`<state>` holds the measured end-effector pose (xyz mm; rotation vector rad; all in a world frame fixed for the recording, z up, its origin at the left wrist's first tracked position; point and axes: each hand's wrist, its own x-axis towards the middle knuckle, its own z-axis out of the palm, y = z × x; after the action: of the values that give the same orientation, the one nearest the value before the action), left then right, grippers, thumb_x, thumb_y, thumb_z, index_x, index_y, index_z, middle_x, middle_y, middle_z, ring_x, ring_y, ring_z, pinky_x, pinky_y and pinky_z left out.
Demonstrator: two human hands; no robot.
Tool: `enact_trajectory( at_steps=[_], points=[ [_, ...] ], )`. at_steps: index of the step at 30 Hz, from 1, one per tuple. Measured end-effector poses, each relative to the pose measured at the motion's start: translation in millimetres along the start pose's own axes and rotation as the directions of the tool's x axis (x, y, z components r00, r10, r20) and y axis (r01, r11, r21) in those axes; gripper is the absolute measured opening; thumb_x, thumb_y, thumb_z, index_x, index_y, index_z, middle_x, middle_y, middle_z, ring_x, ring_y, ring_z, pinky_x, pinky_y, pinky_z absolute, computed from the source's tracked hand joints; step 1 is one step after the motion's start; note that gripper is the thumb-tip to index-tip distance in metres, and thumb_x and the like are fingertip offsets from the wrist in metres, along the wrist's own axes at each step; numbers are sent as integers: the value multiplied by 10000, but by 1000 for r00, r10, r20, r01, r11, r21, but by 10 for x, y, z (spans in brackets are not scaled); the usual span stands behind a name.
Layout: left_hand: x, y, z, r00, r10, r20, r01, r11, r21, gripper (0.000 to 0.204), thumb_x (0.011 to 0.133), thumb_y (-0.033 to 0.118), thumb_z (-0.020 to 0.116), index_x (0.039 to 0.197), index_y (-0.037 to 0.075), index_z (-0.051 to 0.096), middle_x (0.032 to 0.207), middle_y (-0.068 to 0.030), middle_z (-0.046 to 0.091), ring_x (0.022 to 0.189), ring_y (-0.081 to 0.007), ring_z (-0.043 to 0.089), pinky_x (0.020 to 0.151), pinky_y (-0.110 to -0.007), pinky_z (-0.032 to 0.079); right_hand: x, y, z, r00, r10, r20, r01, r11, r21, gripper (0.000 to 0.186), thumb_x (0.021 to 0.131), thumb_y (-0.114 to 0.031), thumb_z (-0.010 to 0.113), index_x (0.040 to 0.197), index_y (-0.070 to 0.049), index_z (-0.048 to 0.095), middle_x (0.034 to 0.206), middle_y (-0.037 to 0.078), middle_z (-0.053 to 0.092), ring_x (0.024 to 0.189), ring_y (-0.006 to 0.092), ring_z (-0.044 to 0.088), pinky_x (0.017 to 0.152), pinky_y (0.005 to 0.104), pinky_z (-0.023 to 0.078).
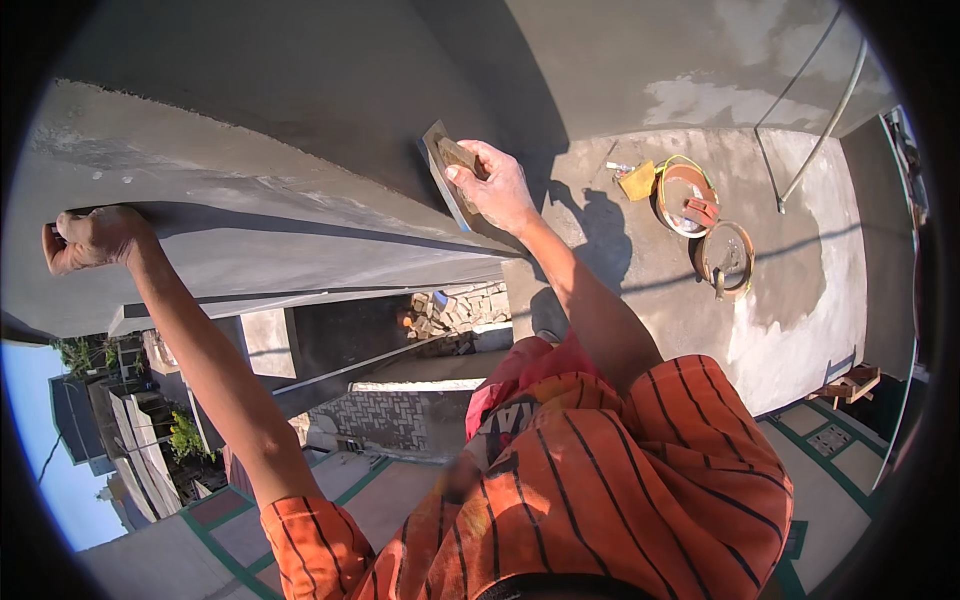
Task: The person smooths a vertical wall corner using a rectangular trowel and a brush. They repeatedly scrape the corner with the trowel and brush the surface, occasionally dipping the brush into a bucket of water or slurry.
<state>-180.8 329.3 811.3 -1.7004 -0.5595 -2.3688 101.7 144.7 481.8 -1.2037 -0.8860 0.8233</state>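
Observation:
My right hand (pixel 497 190) grips a plastering float (pixel 437 160) by its back handle. The float's long flat face is turned toward the grey plastered wall (pixel 340 90), close to the wall's lower corner. On the far left, my left hand (pixel 100 240) is closed in a fist beside the lighter grey wall face (pixel 150 160). A small dark thing shows at its curled fingers, too little to name. Whether that hand touches the wall I cannot tell.
On the concrete ledge (pixel 800 240) to the right stand a bucket (pixel 663 205) with a red-handled tool across it, a second bucket (pixel 727 290) and a yellow sponge (pixel 637 182). A grey pipe (pixel 828 125) rises behind. Below the ledge lies a brick pile (pixel 470 305), far down.

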Motion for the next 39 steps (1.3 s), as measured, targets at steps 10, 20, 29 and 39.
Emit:
enact_trajectory(
  at_steps=[10, 20, 29, 39],
  points=[
    [-2, 72, 99, 999, 25, -28, -26, 999, -34, 338, 814, 120, 514, 1126, 28, 420, 1051, -126, 441, 869, -191, 495, 735, -321, 460, -10, 1079, -60, 946, 320, -44, -318, 897, -306, 287, 857, -108, 653, 1103, 37, 623, 805, 49, 661, 746, 92, 585, 710, 261, 485],
    [-206, 301, 185, 1000, -10, -8, 11, 1000, 13, 382, 877, 111, 494, 1228, -4, 396, 1008, -82, 397, 825, -149, 448, 772, -288, 410, 334, -1467, 144, 931, -366, -10, 365, 923, 120, 371, 830, -288, 720, 1084, -23, 668, 896, 83, 715, 799, 156, 656, 732, 302, 508],
    [-251, 333, 86, 1000, -13, -21, 15, 996, 84, 376, 910, 118, 471, 1254, -10, 395, 1061, -82, 390, 849, -128, 426, 800, -289, 394, 400, -1755, 459, 906, -422, 32, 422, 906, 28, 343, 812, -242, 707, 1071, -19, 675, 861, 107, 709, 744, 187, 657, 713, 319, 511],
    [-308, 394, 202, 999, 37, -25, -31, 980, 194, 433, 904, 195, 487, 1272, -25, 425, 1272, -169, 397, 1259, -289, 365, 1083, -441, 259, 529, -2094, 267, 929, -367, 42, 350, 910, 222, 300, 845, -213, 702, 1080, -28, 684, 844, 67, 707, 709, 122, 645, 686, 281, 515]
  ],
)
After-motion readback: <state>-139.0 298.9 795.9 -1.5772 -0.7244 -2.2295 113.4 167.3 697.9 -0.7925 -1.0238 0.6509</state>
